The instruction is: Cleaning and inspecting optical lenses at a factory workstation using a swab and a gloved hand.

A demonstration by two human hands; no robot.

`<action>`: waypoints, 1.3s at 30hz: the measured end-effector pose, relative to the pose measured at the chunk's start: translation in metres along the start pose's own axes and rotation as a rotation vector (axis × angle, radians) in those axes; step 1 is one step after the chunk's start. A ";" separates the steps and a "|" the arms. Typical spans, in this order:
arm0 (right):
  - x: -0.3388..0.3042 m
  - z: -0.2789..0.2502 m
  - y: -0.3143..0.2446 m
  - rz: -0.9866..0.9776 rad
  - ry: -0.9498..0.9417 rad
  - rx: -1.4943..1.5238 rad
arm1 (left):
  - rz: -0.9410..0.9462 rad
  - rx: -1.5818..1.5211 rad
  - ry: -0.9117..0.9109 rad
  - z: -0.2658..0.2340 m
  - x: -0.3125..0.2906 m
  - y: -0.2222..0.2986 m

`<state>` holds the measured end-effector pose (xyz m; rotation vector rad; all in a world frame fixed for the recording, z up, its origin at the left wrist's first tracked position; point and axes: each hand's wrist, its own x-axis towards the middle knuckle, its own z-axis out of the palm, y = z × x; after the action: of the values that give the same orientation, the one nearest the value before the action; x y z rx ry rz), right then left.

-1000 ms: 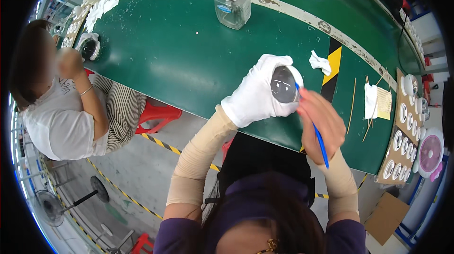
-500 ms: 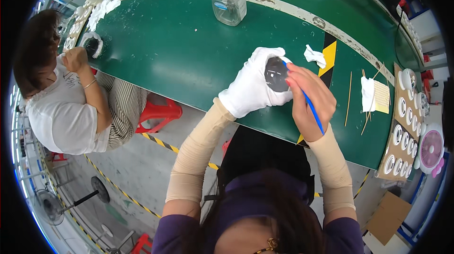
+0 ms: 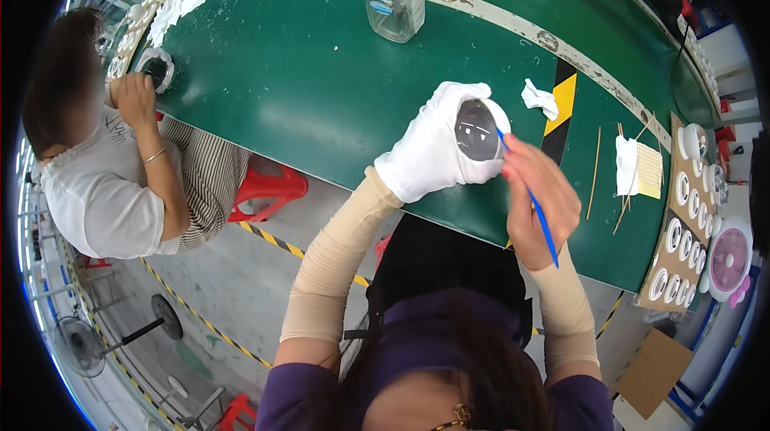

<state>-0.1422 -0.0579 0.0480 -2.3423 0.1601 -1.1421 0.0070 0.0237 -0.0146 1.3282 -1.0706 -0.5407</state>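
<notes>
While L hand (image 3: 429, 146) grip holds 1 dk rnd pc (image 3: 476, 133), R hand (image 3: 548, 200) grip pinches 1 blue stick (image 3: 544, 226).

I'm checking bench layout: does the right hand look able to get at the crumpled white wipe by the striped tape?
Probably yes: the wipe lies just beyond the right hand, with nothing visibly between them, though that hand grips a blue pen-like tool.

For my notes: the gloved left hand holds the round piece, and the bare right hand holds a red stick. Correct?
No: the stick is blue, not red, as the head view shows. The gloved left hand does hold the round piece, and the bare right hand holds the stick.
</notes>
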 end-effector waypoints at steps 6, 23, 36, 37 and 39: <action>-0.003 0.006 -0.006 0.022 -0.025 0.010 | -0.008 0.083 -0.065 -0.014 -0.010 0.013; -0.004 0.016 0.005 0.123 -0.115 -0.078 | 0.056 0.237 0.169 0.002 -0.003 -0.002; -0.007 0.012 -0.006 0.065 0.000 0.010 | 0.076 0.157 0.113 0.001 -0.011 0.004; -0.012 0.006 -0.006 0.069 -0.008 -0.003 | 0.114 0.264 0.127 0.000 -0.010 0.011; -0.015 0.002 -0.004 0.055 0.014 -0.036 | -0.020 0.128 0.113 0.008 -0.008 0.006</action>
<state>-0.1507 -0.0491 0.0388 -2.3467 0.2510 -1.1382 -0.0051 0.0269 -0.0125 1.4656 -1.0128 -0.4125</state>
